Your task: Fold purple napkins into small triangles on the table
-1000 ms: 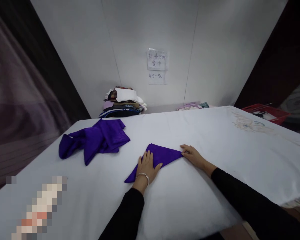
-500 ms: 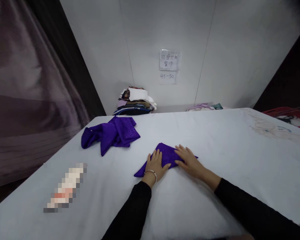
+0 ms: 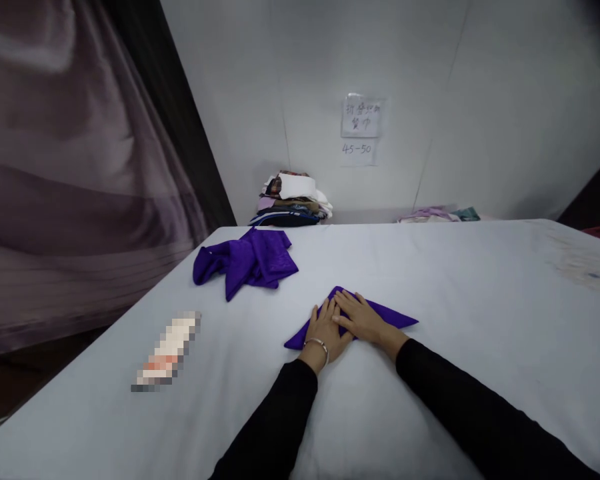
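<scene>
A purple cloth napkin lies folded into a flat triangle on the white-covered table, its long pointed ends to the left and right. My left hand, with a bracelet at the wrist, rests flat on its left half, fingers stretched out. My right hand lies flat on the middle, close against the left one, fingers extended. Both hands hide part of the fold. Farther back on the left, more purple cloth sits in a crumpled heap, apart from both hands.
A pixelated, blurred-out object lies on the table at the left. Behind the far edge are a stack of folded clothes and a low pile of fabric. A handwritten paper sign hangs on the wall. A curtain borders the left side.
My right hand has slid left across the napkin to meet my left hand, baring the napkin's right end. The camera view has turned slightly left.
</scene>
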Available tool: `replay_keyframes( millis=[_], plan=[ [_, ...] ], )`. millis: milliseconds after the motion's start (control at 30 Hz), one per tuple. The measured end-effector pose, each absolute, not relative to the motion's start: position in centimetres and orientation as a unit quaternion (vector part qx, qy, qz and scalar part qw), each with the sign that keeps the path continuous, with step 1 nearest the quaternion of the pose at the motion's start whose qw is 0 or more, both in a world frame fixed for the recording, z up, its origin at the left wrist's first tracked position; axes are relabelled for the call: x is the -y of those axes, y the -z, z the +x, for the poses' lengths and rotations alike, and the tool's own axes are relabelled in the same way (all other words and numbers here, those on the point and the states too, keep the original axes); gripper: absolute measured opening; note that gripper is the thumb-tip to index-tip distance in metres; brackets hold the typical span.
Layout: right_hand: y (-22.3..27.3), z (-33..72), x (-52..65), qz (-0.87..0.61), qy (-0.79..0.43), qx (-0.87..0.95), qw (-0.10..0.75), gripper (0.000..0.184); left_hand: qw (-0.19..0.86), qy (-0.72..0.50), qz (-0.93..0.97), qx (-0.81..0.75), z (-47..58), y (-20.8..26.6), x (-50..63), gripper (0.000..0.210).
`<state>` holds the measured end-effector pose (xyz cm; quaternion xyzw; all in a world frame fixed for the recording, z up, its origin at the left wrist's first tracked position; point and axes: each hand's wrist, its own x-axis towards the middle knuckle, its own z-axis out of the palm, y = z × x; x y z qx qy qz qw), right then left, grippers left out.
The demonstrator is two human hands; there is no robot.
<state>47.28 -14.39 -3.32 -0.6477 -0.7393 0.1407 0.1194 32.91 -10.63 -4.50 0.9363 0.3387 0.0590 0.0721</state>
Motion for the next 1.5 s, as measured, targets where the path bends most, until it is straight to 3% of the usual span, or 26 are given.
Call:
replay_keyframes(
  millis=[333, 567, 700, 800, 1133, 1500],
  plan=[
    [4.8, 47.6, 14.4, -0.638, -0.062, 0.758, 0.120, 0.066, 0.099, -0.057, 0.899, -0.423, 26.5, 4.3, 11.1, 0.073],
    [4.9, 47.6, 14.6, -0.640, -0.060, 0.757, 0.117, 0.066, 0.127, -0.162, 0.811, -0.547, 21.9, 4.3, 11.9, 0.037],
    [5.0, 47.7, 14.6, -0.639, -0.064, 0.756, 0.127, 0.067, 0.150, -0.235, 0.780, -0.560, 21.5, 4.1, 12.3, 0.011],
    [5.2, 47.8, 14.6, -0.637, -0.066, 0.754, 0.146, 0.065, 0.166, -0.253, 0.768, -0.564, 21.6, 3.9, 12.3, 0.003],
    [5.5, 48.0, 14.5, -0.636, -0.067, 0.754, 0.152, 0.058, 0.164, -0.198, 0.796, -0.548, 21.4, 4.0, 12.3, 0.017],
    [5.1, 47.7, 14.5, -0.642, -0.051, 0.757, 0.110, 0.063, 0.166, -0.195, 0.796, -0.548, 21.0, 3.8, 12.2, 0.018]
  ],
)
